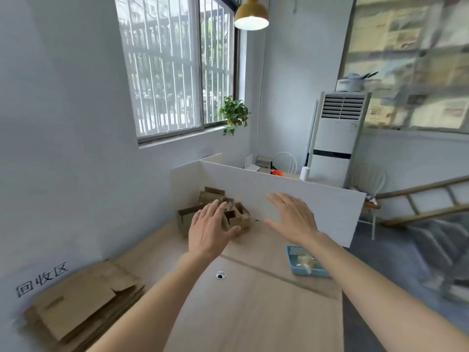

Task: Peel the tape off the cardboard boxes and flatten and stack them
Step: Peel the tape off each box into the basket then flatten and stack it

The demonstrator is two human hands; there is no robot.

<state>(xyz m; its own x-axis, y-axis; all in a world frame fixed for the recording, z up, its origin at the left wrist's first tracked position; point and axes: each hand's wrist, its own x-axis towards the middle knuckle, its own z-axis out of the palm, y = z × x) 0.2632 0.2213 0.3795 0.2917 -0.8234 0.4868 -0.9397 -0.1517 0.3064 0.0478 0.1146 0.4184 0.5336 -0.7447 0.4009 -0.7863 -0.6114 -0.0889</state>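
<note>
Several small open cardboard boxes (238, 214) are heaped at the far left corner of the wooden table (253, 301), against the white partition. My left hand (209, 228) hovers in front of the heap with fingers straight and spread, holding nothing. My right hand (291, 215) is stretched out to the right of the heap, fingers straight, empty. A stack of flattened cardboard boxes (83, 303) lies at the near left of the table, beside a handwritten sign on the wall.
A white partition (304, 204) walls off the table's far side and left corner. A blue basket (304, 262) holding crumpled tape sits at the table's right edge. A cable hole (220, 275) marks the tabletop's middle. Beyond stand chairs, an air conditioner and a staircase.
</note>
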